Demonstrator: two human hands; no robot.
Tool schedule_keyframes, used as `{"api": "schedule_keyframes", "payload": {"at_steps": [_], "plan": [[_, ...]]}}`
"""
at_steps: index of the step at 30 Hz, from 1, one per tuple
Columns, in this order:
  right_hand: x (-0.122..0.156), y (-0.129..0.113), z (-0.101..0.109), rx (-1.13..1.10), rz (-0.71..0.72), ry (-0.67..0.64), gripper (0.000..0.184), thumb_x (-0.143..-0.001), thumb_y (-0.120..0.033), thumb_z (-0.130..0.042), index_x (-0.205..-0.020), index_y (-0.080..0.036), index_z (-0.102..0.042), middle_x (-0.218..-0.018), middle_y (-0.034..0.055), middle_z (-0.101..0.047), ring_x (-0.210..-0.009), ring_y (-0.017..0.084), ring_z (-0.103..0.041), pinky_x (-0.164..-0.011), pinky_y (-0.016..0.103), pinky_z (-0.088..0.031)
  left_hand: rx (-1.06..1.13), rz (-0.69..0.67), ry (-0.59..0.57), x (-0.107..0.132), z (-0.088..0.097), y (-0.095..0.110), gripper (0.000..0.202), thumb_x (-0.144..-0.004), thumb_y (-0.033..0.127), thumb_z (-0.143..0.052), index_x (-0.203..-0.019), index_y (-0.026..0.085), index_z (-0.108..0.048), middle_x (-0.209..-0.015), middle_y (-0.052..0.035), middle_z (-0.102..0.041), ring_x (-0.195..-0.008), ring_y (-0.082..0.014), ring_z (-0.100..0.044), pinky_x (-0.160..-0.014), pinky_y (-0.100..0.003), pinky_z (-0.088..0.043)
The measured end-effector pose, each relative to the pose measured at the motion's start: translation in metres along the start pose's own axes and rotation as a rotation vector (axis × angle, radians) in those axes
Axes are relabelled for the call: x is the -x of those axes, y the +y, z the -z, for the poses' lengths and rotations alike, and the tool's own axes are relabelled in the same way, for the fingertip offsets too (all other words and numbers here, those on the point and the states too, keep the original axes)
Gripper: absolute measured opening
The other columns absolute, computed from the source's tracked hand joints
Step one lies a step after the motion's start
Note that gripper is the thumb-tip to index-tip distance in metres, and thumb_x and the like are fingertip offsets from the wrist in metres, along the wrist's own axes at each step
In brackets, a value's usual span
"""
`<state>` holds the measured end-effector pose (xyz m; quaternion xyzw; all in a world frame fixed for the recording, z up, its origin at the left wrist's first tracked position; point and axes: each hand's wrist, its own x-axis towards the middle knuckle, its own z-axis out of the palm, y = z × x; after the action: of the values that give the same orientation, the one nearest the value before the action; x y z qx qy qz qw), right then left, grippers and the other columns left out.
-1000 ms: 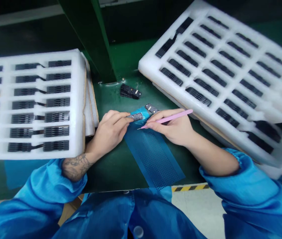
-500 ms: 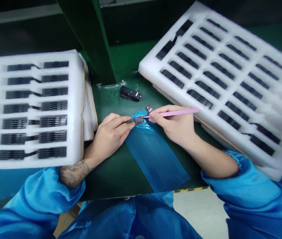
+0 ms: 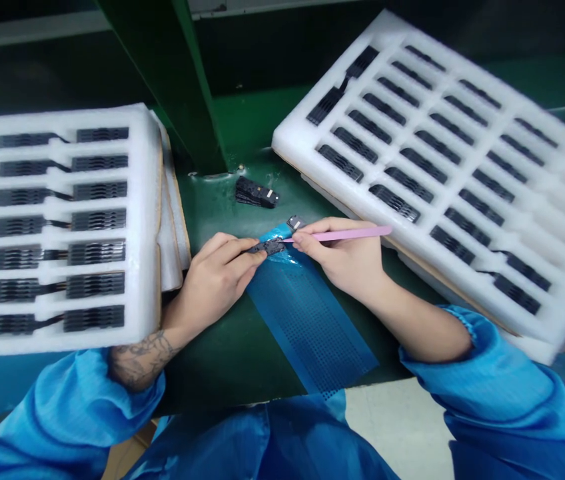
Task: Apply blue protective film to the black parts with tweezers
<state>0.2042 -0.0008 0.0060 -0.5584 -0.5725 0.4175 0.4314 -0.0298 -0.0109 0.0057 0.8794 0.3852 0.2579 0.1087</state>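
My left hand (image 3: 225, 270) is closed, its fingertips gripping one end of a small dark electronic part (image 3: 273, 247). Between thumb and fingers of my right hand (image 3: 350, 257) are pink tweezers (image 3: 347, 234), their tip at the part's right end. Beneath the part lies a blue perforated sheet (image 3: 312, 327), its upper end shiny and crumpled. Another small dark piece with a light patch (image 3: 294, 223) sits just beyond my right fingertips; I cannot tell whether they touch it. Farther back rests a fanned stack of black parts (image 3: 256, 193).
At the left, a white foam tray (image 3: 145, 220) full of black parts lies on a stack of others. A second foam tray (image 3: 296, 137) slants across the right side. A green metal post (image 3: 182, 87) rises behind the green worktop (image 3: 212, 360).
The whole view has shifted slightly, so most things sit a little farther left. Both hands keep their hold, with the tweezers' tip still at the part.
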Motion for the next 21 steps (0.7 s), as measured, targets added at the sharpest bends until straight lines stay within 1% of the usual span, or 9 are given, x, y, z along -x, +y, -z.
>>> {"api": "schedule_keyframes", "payload": {"at_steps": [3, 7, 9, 12, 15, 17, 19, 21], "plan": [[0.0001, -0.0012, 0.0007, 0.005, 0.013, 0.003, 0.013, -0.081, -0.029, -0.079, -0.081, -0.017, -0.078, -0.079, 0.0047, -0.079, -0.071, 0.017, -0.073, -0.066, 0.028, -0.056, -0.029, 0.011, -0.029, 0.0, -0.0004, -0.0002, 0.015, -0.094, 0.015, -0.064, -0.107, 0.017, -0.071, -0.116, -0.0068, -0.072, -0.1, -0.0202, -0.062, -0.09, -0.037, -0.058], [-0.0006, -0.0016, 0.0004, 0.009, 0.025, 0.008, 0.012, -0.08, -0.028, -0.08, -0.08, -0.017, -0.078, -0.078, 0.0046, -0.079, -0.07, 0.016, -0.072, -0.064, 0.027, -0.056, -0.067, 0.02, -0.064, 0.0001, -0.0016, -0.0002, 0.019, -0.095, 0.016, -0.062, -0.112, 0.017, -0.07, -0.114, -0.0077, -0.07, -0.101, -0.0215, -0.06, -0.09, -0.037, -0.056], [-0.0009, -0.0018, 0.0, 0.025, 0.042, 0.017, 0.011, -0.08, -0.027, -0.08, -0.079, -0.017, -0.078, -0.078, 0.0043, -0.079, -0.069, 0.015, -0.072, -0.062, 0.026, -0.055, -0.086, 0.02, -0.087, -0.0006, -0.0019, 0.0006, 0.024, -0.095, 0.016, -0.061, -0.118, 0.018, -0.069, -0.113, -0.008, -0.068, -0.101, -0.0224, -0.059, -0.089, -0.038, -0.056], [-0.001, -0.0025, -0.0002, 0.035, 0.041, 0.024, 0.011, -0.079, -0.027, -0.08, -0.078, -0.017, -0.077, -0.076, 0.004, -0.078, -0.067, 0.015, -0.071, -0.059, 0.024, -0.054, -0.147, 0.012, -0.143, -0.0029, -0.0019, 0.0026, 0.038, -0.096, 0.015, -0.058, -0.133, 0.022, -0.062, -0.11, -0.0086, -0.066, -0.099, -0.0243, -0.057, -0.086, -0.041, -0.055], [-0.0007, -0.0028, 0.0003, 0.013, 0.009, 0.026, 0.013, -0.079, -0.029, -0.081, -0.077, -0.017, -0.077, -0.075, 0.0042, -0.077, -0.066, 0.015, -0.07, -0.058, 0.025, -0.054, -0.192, -0.002, -0.176, -0.0051, -0.0018, 0.0044, 0.041, -0.096, 0.015, -0.056, -0.136, 0.022, -0.06, -0.109, -0.0097, -0.064, -0.098, -0.0257, -0.056, -0.084, -0.042, -0.055], [-0.0003, -0.0017, 0.0012, -0.049, -0.019, 0.026, 0.017, -0.079, -0.033, -0.081, -0.078, -0.017, -0.077, -0.074, 0.0043, -0.077, -0.065, 0.016, -0.071, -0.059, 0.027, -0.056, -0.198, 0.003, -0.181, -0.0058, -0.0018, 0.0047, 0.042, -0.096, 0.015, -0.055, -0.137, 0.022, -0.06, -0.109, -0.0097, -0.063, -0.099, -0.0256, -0.055, -0.085, -0.042, -0.055], [0.0001, 0.0009, 0.0028, -0.173, -0.026, 0.031, 0.022, -0.082, -0.039, -0.08, -0.081, -0.017, -0.076, -0.072, 0.0037, -0.076, -0.064, 0.016, -0.071, -0.059, 0.028, -0.059, -0.183, 0.014, -0.175, -0.0058, -0.0014, 0.0039, 0.041, -0.097, 0.015, -0.055, -0.137, 0.024, -0.059, -0.11, -0.0089, -0.064, -0.099, -0.0248, -0.056, -0.085, -0.042, -0.054], [0.0001, 0.0037, 0.0048, -0.283, 0.047, 0.055, 0.025, -0.088, -0.043, -0.073, -0.091, -0.018, -0.076, -0.072, 0.0026, -0.075, -0.063, 0.016, -0.072, -0.059, 0.029, -0.06, -0.143, 0.029, -0.154, -0.0053, -0.0007, 0.0023, 0.038, -0.097, 0.015, -0.055, -0.135, 0.023, -0.058, -0.111, -0.008, -0.065, -0.1, -0.0236, -0.057, -0.087, -0.04, -0.054]]}}
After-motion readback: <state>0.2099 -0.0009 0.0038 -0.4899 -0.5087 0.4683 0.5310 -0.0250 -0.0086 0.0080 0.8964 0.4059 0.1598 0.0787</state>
